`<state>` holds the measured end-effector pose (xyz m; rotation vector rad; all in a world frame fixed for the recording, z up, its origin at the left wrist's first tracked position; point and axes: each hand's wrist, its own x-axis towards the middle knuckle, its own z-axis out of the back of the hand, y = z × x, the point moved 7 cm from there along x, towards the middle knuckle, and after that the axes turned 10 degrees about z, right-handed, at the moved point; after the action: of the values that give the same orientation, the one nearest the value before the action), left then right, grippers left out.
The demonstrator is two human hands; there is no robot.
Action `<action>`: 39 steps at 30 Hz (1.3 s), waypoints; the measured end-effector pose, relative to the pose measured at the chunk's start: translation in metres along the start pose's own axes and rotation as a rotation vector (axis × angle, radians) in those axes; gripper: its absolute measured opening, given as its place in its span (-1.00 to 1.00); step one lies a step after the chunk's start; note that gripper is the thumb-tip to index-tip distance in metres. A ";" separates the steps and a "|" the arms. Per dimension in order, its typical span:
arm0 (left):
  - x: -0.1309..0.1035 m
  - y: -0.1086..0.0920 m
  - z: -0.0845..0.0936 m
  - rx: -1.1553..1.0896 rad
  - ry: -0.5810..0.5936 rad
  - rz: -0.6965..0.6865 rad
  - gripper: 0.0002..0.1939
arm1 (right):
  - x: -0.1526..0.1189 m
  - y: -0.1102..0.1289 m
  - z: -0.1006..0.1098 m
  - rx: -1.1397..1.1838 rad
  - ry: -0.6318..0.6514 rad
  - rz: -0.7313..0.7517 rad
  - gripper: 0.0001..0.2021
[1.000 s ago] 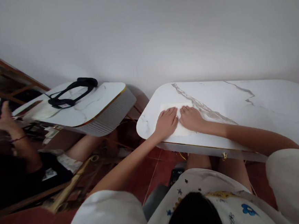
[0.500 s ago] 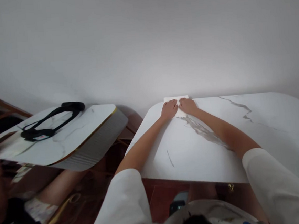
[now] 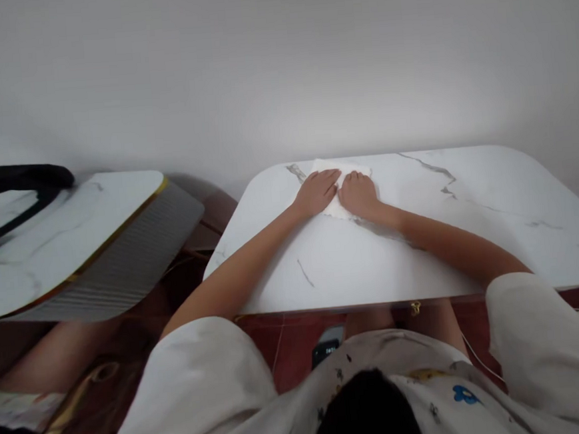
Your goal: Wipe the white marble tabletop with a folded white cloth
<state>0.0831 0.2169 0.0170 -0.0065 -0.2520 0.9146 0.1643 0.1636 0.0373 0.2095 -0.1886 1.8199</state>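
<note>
A folded white tissue (image 3: 346, 167) lies on the marble-patterned tabletop (image 3: 274, 278), near the edge by the wall. My left hand (image 3: 318, 193) rests flat on its left part, fingers stretched out towards the right. Against the tissue's right side presses my right hand (image 3: 358, 195), with the fingers bent and gathered on it. The two hands almost meet at the fingertips. Part of the tissue is covered by the hands.
To the left stands a second marble-patterned table (image 3: 94, 219) with a gold-edged rim and a black strap-like object (image 3: 30, 178) on it. Another person's leg (image 3: 69, 348) shows beneath. A small gold latch (image 3: 416, 309) hangs under my table's front edge. The wall rises behind.
My hands and the tissue have come back from the wall edge towards me. The right hand's fingers are more bent. The view has shifted, so the left table sits further left.
</note>
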 end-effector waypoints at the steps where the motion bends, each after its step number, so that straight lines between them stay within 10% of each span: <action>1: -0.017 -0.003 0.004 0.004 -0.005 0.011 -0.46 | -0.010 0.010 0.003 0.005 0.003 0.022 -0.56; 9: -0.153 -0.030 0.038 0.091 -0.011 0.235 -0.43 | -0.080 0.092 0.017 0.052 0.004 0.293 -0.52; 15: -0.185 -0.078 0.038 0.123 0.022 0.358 -0.46 | -0.127 0.082 0.024 0.092 0.003 0.442 -0.51; 25: -0.093 -0.119 0.019 0.053 -0.031 0.191 -0.51 | -0.110 -0.019 0.019 0.060 -0.020 0.271 -0.57; 39: 0.060 -0.023 -0.001 0.061 -0.113 0.252 -0.67 | 0.054 -0.085 -0.018 0.112 -0.040 0.164 -0.63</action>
<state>0.1359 0.2500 0.0316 0.0710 -0.3330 1.1749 0.2323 0.2403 0.0346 0.3175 -0.1355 1.9919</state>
